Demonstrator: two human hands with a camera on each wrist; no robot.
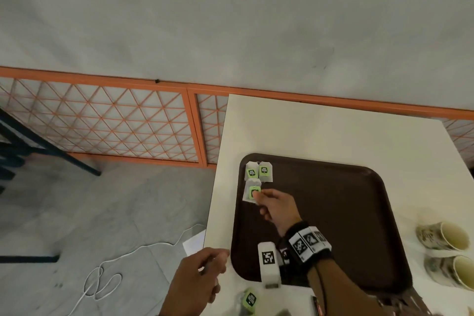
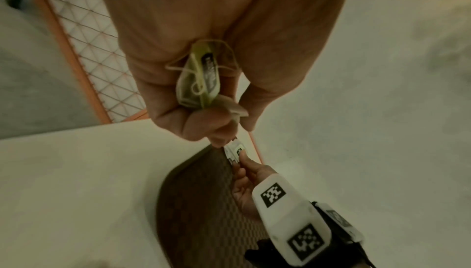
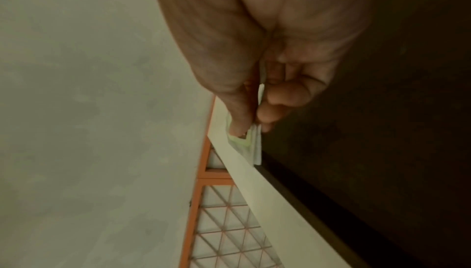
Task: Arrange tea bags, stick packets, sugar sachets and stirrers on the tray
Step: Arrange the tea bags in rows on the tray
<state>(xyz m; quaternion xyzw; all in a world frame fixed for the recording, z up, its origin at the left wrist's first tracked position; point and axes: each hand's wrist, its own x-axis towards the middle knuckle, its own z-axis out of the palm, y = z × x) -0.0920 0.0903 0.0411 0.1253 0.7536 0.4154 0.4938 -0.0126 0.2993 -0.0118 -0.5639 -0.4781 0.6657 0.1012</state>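
A dark brown tray (image 1: 333,213) lies on a cream table (image 1: 320,131). Two tea bags with green tags (image 1: 252,171) (image 1: 265,171) lie side by side in its far left corner. Just in front of them my right hand (image 1: 257,195) pinches a third tea bag (image 1: 250,192) low over the tray; the right wrist view shows thumb and fingers (image 3: 239,115) on this bag (image 3: 246,143). My left hand (image 1: 213,264) hovers at the table's left edge, fingers curled round another green-tagged tea bag (image 2: 201,76). One more tea bag (image 1: 250,299) lies on the table near me.
Two patterned paper cups (image 1: 443,236) (image 1: 451,273) lie on their sides right of the tray. Blurred dark items sit at the table's near right corner (image 1: 400,300). An orange lattice fence (image 1: 115,123) and a white cable (image 1: 115,272) on the floor are to the left.
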